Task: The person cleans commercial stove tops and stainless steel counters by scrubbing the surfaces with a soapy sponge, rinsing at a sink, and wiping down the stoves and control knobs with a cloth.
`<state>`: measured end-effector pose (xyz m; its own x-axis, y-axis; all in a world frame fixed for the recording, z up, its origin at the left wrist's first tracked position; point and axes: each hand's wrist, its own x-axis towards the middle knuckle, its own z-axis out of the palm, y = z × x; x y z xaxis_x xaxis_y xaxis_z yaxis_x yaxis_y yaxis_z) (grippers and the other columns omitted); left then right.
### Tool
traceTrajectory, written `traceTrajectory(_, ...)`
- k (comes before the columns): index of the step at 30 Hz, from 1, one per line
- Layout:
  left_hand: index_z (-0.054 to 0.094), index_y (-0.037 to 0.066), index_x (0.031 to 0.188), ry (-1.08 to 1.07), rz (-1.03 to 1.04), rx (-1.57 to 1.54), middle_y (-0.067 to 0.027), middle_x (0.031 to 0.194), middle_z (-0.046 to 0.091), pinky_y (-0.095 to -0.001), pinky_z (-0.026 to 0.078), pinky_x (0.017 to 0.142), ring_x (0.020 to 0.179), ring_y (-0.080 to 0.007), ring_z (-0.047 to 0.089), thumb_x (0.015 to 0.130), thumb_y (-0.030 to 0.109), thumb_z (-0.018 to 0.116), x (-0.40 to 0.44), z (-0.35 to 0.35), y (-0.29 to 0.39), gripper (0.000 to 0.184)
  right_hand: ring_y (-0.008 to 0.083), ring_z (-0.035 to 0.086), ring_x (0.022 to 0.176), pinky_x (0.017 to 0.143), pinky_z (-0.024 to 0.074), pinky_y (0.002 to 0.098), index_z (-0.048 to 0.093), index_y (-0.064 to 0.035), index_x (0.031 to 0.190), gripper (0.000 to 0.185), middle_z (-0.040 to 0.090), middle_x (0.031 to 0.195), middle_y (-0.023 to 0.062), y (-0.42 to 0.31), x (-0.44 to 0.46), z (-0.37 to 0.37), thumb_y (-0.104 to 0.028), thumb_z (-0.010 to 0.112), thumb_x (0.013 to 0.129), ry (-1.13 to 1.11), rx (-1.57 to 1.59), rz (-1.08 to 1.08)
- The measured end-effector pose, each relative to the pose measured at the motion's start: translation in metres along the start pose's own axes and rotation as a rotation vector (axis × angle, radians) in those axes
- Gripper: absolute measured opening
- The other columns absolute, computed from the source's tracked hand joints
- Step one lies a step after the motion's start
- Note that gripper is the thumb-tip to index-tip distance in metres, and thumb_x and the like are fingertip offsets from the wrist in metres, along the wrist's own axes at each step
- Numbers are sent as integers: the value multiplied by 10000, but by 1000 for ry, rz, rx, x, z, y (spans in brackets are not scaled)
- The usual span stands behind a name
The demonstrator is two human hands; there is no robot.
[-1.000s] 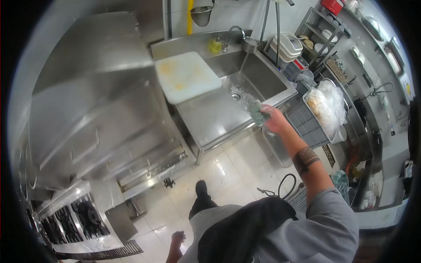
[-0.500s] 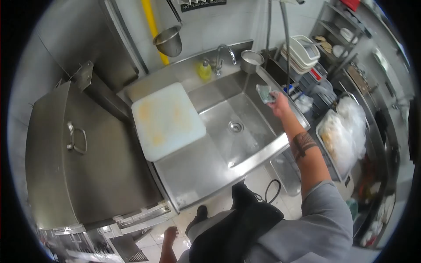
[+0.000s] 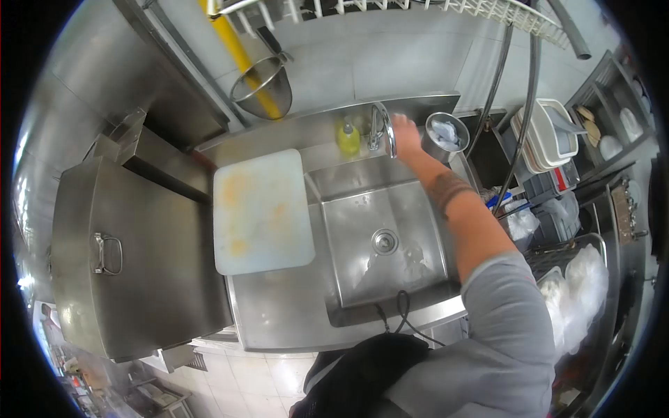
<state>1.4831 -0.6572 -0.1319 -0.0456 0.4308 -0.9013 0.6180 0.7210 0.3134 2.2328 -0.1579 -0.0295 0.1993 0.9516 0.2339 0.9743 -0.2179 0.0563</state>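
My right hand (image 3: pixel 403 136) reaches to the back of the steel sink (image 3: pixel 355 244), right beside the curved faucet (image 3: pixel 382 129). Its fingers are blurred, and whether they touch the faucet is hard to tell. To its right, a round metal pot (image 3: pixel 446 136) has a pale, crumpled item (image 3: pixel 444 131) in it. A bottle of yellow-green liquid (image 3: pixel 348 139) stands left of the faucet. The stained white cutting board (image 3: pixel 263 212) lies over the sink's left side. My left hand is out of the frame.
At the left is a steel unit with a handle (image 3: pixel 108 254). A strainer (image 3: pixel 261 87) hangs on the back wall, under a white wire rack (image 3: pixel 488 14). Stacked white containers (image 3: pixel 547 136) and clear plastic bags (image 3: pixel 575 299) are at the right.
My right hand has moved from the sink's right side to the faucet and no longer holds the crumpled item. A pale item now lies in the pot. My left hand has left view.
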Motion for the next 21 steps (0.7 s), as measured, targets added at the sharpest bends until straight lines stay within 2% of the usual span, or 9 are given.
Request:
traceTrajectory(4,654,39,1025,26,1,-16,-93,893,696,-353,508,571,750,-209,686,938,255,577,-17,35,14,246,363,516,1114,915,454,436,597,-26,1068,267,555,1133,173,-4,36,98,-195,559,866,274,-32,-1)
traceTrajectory(8,652,36,1019,63,-11,-57,-96,886,697,-363,510,573,756,-218,689,940,254,574,-40,62,4,245,347,534,1264,959,453,543,647,-29,1226,501,602,1325,147,-10,-9,165,-312,688,815,-665,-340,-50)
traceTrajectory(10,651,34,1016,75,-8,-70,-97,883,697,-368,511,575,759,-222,691,941,253,572,-51,76,-7,245,340,579,1164,929,522,437,582,-38,1293,508,572,1324,172,-29,-45,39,-298,650,862,-943,-25,35)
traceTrajectory(11,651,33,1015,77,-2,-64,-98,881,697,-370,512,576,760,-224,692,942,253,571,-59,84,-15,244,340,579,1164,929,522,437,582,-38,1293,508,572,1324,172,-26,-49,57,-298,650,862,-945,-33,14)
traceTrajectory(14,649,31,1011,76,93,136,-100,876,697,-378,513,578,765,-231,694,943,251,569,-80,101,-41,244,340,635,1019,841,569,455,616,-44,1268,489,582,1315,153,-16,-69,95,-270,699,843,-886,544,119)
traceTrajectory(16,648,30,1008,103,280,528,-101,872,697,-383,514,579,768,-235,696,944,251,567,-89,106,-66,244,303,664,924,771,590,457,643,-12,1180,373,618,1230,163,-20,-74,70,-203,688,862,-780,1363,736)
traceTrajectory(17,648,29,1006,144,357,703,-102,870,697,-385,515,580,769,-238,697,945,250,566,-87,108,-80,244,303,664,924,771,590,457,643,-12,1180,373,618,1230,163,-21,-74,66,-203,688,862,-801,1345,730)
traceTrajectory(19,645,19,1018,178,323,487,-112,856,685,-404,519,621,818,-248,701,949,245,536,-74,116,-120,260,279,671,831,677,600,456,627,21,1122,278,639,1138,173,-19,-68,62,-114,643,880,-664,1580,581)
traceTrajectory(21,643,19,1050,330,-111,-498,-118,879,680,-394,517,650,845,-234,698,948,232,521,-101,132,-90,267,276,674,858,686,603,453,621,30,1094,237,644,1106,172,-18,-56,50,-88,618,888,-733,1497,503)
